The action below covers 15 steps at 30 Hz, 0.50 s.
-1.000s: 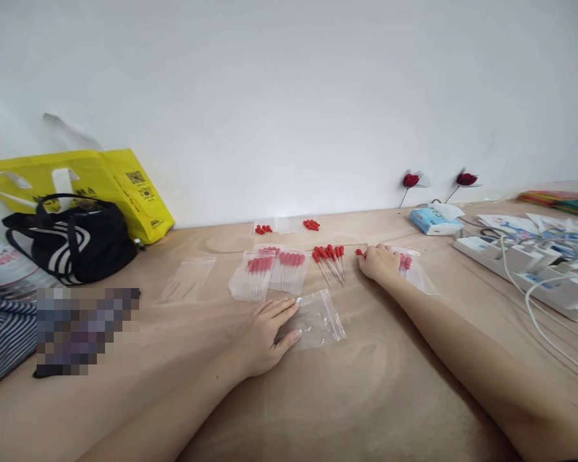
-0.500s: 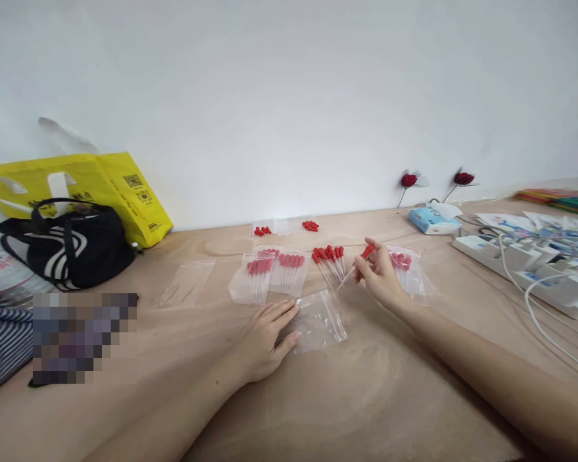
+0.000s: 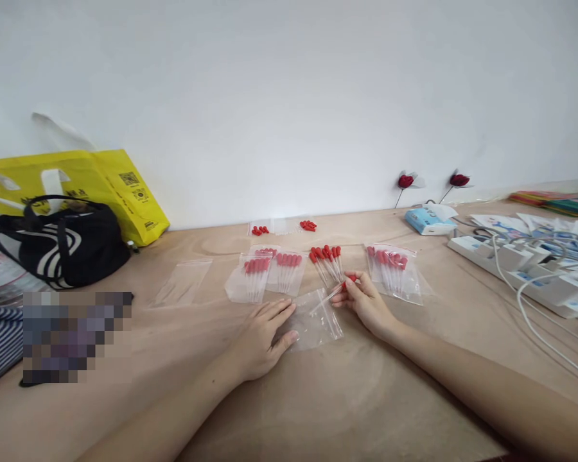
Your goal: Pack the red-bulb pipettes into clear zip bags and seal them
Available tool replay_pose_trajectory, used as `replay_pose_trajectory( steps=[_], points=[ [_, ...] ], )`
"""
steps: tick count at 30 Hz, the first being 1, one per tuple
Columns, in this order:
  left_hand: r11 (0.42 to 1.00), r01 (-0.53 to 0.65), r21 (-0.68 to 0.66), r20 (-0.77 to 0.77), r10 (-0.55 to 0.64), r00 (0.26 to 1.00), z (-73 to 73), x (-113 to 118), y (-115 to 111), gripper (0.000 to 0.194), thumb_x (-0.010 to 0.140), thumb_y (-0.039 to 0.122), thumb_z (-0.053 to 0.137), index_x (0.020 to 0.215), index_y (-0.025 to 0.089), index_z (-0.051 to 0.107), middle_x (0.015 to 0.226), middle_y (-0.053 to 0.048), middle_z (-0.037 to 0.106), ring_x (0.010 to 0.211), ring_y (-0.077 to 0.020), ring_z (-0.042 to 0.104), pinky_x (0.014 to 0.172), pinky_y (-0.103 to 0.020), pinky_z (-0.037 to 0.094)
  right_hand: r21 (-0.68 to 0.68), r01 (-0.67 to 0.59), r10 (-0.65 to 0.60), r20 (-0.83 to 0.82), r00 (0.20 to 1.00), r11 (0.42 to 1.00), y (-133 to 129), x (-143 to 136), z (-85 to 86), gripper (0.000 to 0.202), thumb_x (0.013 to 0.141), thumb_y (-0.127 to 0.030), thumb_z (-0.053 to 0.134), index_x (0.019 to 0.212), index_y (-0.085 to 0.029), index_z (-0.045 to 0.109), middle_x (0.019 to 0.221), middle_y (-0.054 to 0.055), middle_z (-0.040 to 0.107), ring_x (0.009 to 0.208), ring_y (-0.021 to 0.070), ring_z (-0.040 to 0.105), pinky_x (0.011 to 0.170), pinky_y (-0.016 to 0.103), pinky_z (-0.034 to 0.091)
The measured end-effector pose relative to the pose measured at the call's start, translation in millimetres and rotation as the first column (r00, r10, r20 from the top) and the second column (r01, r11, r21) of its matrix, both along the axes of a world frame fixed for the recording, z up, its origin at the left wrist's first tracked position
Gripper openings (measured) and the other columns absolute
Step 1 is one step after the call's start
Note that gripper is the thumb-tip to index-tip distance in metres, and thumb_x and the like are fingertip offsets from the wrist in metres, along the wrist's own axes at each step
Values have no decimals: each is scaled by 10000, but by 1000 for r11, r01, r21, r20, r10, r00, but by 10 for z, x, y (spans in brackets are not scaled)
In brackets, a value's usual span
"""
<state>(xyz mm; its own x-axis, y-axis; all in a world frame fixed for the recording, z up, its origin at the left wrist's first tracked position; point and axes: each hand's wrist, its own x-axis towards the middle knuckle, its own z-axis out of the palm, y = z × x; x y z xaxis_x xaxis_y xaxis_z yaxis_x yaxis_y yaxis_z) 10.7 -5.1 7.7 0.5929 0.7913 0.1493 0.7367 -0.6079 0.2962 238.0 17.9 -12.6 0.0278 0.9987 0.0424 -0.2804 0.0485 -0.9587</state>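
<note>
My right hand point(image 3: 365, 301) pinches a dropper point(image 3: 348, 280) by its red rubber bulb. Its clear tube points left, over the mouth of a clear zip bag point(image 3: 313, 327); I cannot tell whether the tip is inside. Fingers stretched out, my left hand point(image 3: 264, 337) lies flat at the bag's left edge. Just beyond the bag is a loose group of red-bulbed droppers point(image 3: 326, 256). Filled bags of droppers lie to the left point(image 3: 256, 276) and right point(image 3: 394, 273) of that group.
A flat clear bag point(image 3: 183, 282) lies to the left. Loose red bulbs point(image 3: 308, 226) sit near the wall. On the right are a tissue pack point(image 3: 431, 220) and a power strip point(image 3: 525, 269) with white cables. A black bag point(image 3: 77, 247) and a yellow bag point(image 3: 135, 199) stand left.
My right hand has come nearer and to the left, carrying the dropper to the zip bag's mouth. The filled bag on the right shows more fully. My left hand stays on the bag.
</note>
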Motion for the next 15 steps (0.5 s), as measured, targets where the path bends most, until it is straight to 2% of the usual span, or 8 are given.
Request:
replay_pose_trajectory(
  steps=[3,5,7,9,11,15],
  points=[
    [1000,-8,-27,38,9,999,16,4,-15,498,842,366,424,1293,181,316,1308,-83,417,1194,-223,382,996,-417,312,9,-138,138,48,989,990,-22,-9,-2,443,627,-519,621,841,-212,386,641,-43,567,552,94,544,576,258,443],
    [999,-13,-40,73,16,997,25,5,-26,563,841,360,430,1330,187,213,1299,-85,424,1176,-220,401,984,-416,324,39,-243,233,171,957,969,-23,9,-5,386,620,-478,652,768,-194,437,615,-41,555,539,80,509,548,229,409],
    [999,-15,-47,95,20,995,28,8,-35,596,842,361,429,1344,198,152,1295,-83,428,1174,-223,401,984,-422,320,56,-335,297,340,892,941,-20,32,-3,338,614,-450,672,717,-176,501,588,-35,539,524,77,477,523,219,379],
    [998,-13,-55,100,18,995,26,15,-40,588,845,359,425,1342,210,149,1295,-78,427,1178,-228,396,987,-430,312,101,-401,293,526,798,911,-16,49,12,303,628,-445,665,707,-164,582,615,-11,556,563,95,487,547,232,379],
    [998,-14,-58,106,20,994,24,22,-40,571,846,355,423,1336,214,166,1301,-79,417,1180,-228,393,989,-431,310,171,-461,237,675,699,871,-11,50,35,284,677,-449,624,731,-171,650,693,20,588,655,121,518,622,253,392],
    [999,-19,-45,145,25,989,37,-9,-23,527,845,351,422,1311,198,230,1347,-88,344,1225,-224,331,1008,-415,297,203,-545,173,810,560,813,2,35,66,280,774,-434,523,842,-216,686,781,35,607,762,143,536,712,269,385]
  ],
)
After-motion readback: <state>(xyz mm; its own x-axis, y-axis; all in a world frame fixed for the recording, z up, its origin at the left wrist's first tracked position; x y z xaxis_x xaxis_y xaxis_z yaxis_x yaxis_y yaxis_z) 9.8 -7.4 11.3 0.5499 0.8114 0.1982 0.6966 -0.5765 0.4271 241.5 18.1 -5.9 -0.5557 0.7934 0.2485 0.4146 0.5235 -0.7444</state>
